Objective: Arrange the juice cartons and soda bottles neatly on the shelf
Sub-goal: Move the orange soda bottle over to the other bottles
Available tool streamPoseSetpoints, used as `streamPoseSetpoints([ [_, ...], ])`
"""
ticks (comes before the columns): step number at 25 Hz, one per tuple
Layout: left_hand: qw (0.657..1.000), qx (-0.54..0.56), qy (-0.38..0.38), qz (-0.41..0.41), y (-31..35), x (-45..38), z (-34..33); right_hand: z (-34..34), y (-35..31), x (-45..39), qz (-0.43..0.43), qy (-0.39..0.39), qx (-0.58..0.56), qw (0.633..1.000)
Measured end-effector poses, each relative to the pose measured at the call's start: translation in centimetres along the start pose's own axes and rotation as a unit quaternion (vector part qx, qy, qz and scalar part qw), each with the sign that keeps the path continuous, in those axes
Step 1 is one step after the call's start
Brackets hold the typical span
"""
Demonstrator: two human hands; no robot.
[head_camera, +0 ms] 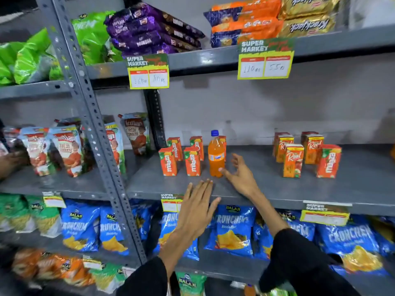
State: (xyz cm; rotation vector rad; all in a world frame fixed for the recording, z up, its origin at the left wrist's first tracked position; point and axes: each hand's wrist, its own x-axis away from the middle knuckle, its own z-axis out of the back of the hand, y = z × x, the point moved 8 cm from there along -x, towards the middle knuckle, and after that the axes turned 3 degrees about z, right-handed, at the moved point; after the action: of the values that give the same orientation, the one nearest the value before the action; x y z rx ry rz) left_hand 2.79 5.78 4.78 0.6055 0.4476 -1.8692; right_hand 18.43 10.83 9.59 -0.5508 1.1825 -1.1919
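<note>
An orange soda bottle (pixel 216 155) with a blue cap stands upright on the grey middle shelf (pixel 267 189). Left of it stand several orange Maaza juice cartons (pixel 180 155) in two rows. At the right of the shelf stands a looser group of Real cartons (pixel 293 159), with one Maaza carton (pixel 328 161) at its right end. My right hand (pixel 240 170) is open just right of the bottle, thumb tip at its base, holding nothing. Over the shelf's front edge my left hand (pixel 197 207) hovers flat, fingers spread and pointing at the bottle.
Tomato ketchup pouches (pixel 62 150) fill the bay to the left, past a slanted grey upright post (pixel 94 129). Biscuit packs (pixel 248 22) lie on the shelf above, blue chip bags (pixel 233 229) on the one below. Yellow price tags (pixel 265 60) hang from the shelf edges.
</note>
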Motion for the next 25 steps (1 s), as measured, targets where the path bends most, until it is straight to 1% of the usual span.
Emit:
streamPoseSetpoints([
  [2, 1.000, 0.003, -0.011, 0.008, -0.2, -0.2, -0.1, -1.0, -0.4, -1.0, -0.010, -0.014, -0.022, 1.000],
  [5, 0.999, 0.027, 0.021, 0.015, 0.0, -0.2, 0.1, -2.3, -0.8, -2.3, -0.021, -0.007, -0.055, 0.998],
  [6, 0.999, 0.037, 0.014, 0.018, 0.0, -0.2, 0.1, -2.6, -0.8, -2.5, -0.020, 0.003, -0.048, 0.999],
  [10, 0.999, 0.040, 0.026, 0.025, -0.4, -0.2, 0.3, -2.8, -0.4, -3.1, -0.022, 0.033, -0.043, 0.998],
  [14, 0.999, 0.038, 0.020, 0.032, 0.3, -0.3, 0.4, -1.4, -0.3, -2.4, -0.012, 0.014, -0.043, 0.999],
  [17, 0.999, 0.024, 0.005, 0.047, 1.2, -0.4, 0.2, 0.8, -0.5, -0.7, -0.002, 0.004, -0.054, 0.999],
  [21, 0.999, 0.014, -0.017, 0.037, 3.7, -0.5, 0.0, 5.4, -0.6, 1.8, 0.006, 0.008, -0.073, 0.997],
  [25, 0.999, 0.029, -0.026, 0.025, 9.1, -0.9, -0.1, 13.6, 0.9, 4.2, 0.009, 0.036, -0.086, 0.996],
])
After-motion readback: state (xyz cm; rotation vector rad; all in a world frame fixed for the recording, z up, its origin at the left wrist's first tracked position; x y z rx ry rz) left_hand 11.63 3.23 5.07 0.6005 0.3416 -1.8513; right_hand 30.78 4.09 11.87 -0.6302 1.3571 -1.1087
